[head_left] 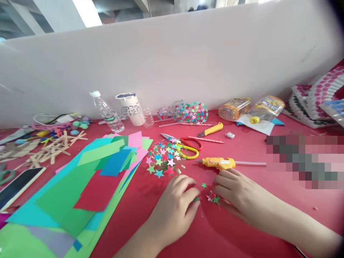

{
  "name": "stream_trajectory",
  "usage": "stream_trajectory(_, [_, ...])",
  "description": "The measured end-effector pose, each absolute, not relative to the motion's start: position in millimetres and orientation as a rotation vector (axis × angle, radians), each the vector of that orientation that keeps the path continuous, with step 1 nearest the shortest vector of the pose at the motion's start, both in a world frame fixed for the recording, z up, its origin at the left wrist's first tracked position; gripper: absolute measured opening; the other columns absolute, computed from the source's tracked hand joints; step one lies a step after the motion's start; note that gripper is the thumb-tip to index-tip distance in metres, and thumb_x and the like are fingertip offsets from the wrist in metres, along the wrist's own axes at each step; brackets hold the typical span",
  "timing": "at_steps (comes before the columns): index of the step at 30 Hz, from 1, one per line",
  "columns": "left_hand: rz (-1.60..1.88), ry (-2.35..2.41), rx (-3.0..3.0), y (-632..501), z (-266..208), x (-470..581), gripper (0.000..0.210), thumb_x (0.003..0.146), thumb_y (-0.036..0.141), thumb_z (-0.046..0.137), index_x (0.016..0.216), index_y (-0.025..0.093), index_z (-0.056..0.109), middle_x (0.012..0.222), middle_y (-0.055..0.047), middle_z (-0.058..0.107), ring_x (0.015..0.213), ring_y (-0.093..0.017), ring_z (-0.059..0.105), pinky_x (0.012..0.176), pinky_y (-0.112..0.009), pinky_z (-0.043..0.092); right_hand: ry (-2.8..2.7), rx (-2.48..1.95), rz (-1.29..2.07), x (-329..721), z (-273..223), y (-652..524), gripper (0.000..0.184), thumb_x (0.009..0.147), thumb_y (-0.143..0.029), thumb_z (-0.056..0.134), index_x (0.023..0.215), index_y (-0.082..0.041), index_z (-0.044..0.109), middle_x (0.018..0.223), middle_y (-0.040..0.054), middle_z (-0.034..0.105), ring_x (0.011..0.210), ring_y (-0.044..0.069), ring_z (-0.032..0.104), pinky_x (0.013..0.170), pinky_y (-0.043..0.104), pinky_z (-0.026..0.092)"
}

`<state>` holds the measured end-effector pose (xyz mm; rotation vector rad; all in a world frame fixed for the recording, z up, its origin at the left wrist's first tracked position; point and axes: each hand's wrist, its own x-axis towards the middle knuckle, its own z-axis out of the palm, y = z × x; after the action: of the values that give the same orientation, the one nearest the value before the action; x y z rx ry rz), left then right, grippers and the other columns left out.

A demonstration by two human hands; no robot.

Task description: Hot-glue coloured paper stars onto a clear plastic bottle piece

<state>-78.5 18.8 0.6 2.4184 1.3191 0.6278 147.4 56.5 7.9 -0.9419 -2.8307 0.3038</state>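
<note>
My left hand (178, 200) rests low over the red table, thumb and fingers closed around the edge of a small green star (197, 199). Facing it, my right hand (235, 190) is palm down with loosely bent fingers and holds nothing that I can see; its lower edge is slightly blurred. Beside its fingertips lies a little pile of paper stars (213, 197), pink, red and green. A single green star (203, 185) sits between the two hands. Beyond my left hand spreads a larger heap of coloured stars (163, 157).
A yellow glue gun (219, 163) lies just beyond my right hand. Scissors (189, 152) and a yellow cutter (211, 129) lie farther back. Coloured paper sheets (67, 197) cover the left side. Against the white partition stand a water bottle (107, 113) and a cup (131, 109).
</note>
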Motion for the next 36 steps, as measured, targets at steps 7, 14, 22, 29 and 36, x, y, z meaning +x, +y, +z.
stream_trajectory(7, [0.545,1.423,2.36,19,-7,-74,0.021,0.083,0.009,0.053,0.099,0.021,0.06,0.119,-0.009,0.052,0.115,-0.026,0.047,0.1,-0.047,0.043,-2.752,-0.925,0.237,139,-3,58,0.01,0.087,-0.013,0.055,0.083,-0.018,0.062,0.083,0.0041,0.059,0.08,0.021,0.049,0.073,0.035,0.038])
stream_trajectory(14, [0.535,1.346,2.374,15,-5,-70,0.021,0.087,0.014,0.053,0.104,0.023,0.062,0.119,-0.008,0.052,0.114,-0.024,0.048,0.099,-0.043,0.044,-2.717,-0.917,0.276,136,-1,59,0.01,0.088,-0.013,0.054,0.084,-0.017,0.061,0.084,0.0047,0.06,0.078,0.02,0.049,0.072,0.034,0.039])
stream_trajectory(22, [0.543,1.386,2.358,15,-6,-70,0.018,0.087,0.012,0.051,0.099,0.02,0.062,0.12,-0.009,0.052,0.117,-0.025,0.046,0.101,-0.044,0.043,-2.747,-0.906,0.295,137,-4,61,0.016,0.09,-0.013,0.051,0.078,-0.018,0.061,0.082,0.0038,0.059,0.077,0.019,0.048,0.074,0.035,0.038])
stream_trajectory(29, [0.537,1.366,2.355,16,-13,-70,0.021,0.088,0.013,0.052,0.105,0.021,0.061,0.121,-0.007,0.051,0.116,-0.024,0.045,0.101,-0.043,0.041,-2.699,-0.957,0.315,130,-10,58,0.003,0.088,-0.019,0.058,0.088,-0.019,0.06,0.088,0.0035,0.06,0.081,0.02,0.048,0.076,0.036,0.035])
stream_trajectory(36, [0.544,1.385,2.35,17,-13,-70,0.016,0.088,0.014,0.051,0.099,0.02,0.061,0.122,-0.008,0.051,0.118,-0.024,0.044,0.104,-0.044,0.039,-2.651,-0.955,0.359,126,-11,57,0.011,0.084,-0.01,0.057,0.08,-0.02,0.059,0.084,0.0023,0.06,0.077,0.02,0.047,0.074,0.036,0.035])
